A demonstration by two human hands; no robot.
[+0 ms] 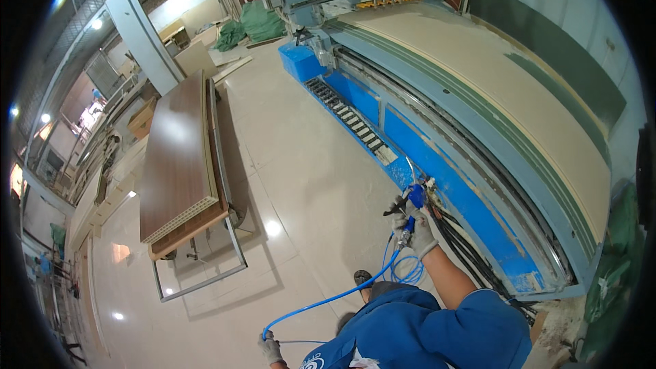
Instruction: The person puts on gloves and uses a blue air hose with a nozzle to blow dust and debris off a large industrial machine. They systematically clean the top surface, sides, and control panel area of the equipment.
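My right hand (421, 232), in a grey work glove, grips a blue air blow gun (416, 196) by its handle. The gun's thin metal nozzle points up and away, beside the blue side of a large flatbed cutting machine (471, 210). From the metal fitting under the handle, a blue air hose (321, 302) hangs in loops and runs across to the lower left. There my gloved left hand (270, 348) is closed around the hose, well apart from the gun. Black cables (459, 242) lie along the machine base, just right of my right hand.
To the left, brown wood-grain panels (179, 157) rest on a wheeled cart with a metal frame (205, 285). A cable chain (348, 119) runs along the machine's base. A beige board (478, 61) covers the machine bed. Green sacks (263, 24) stand at the back.
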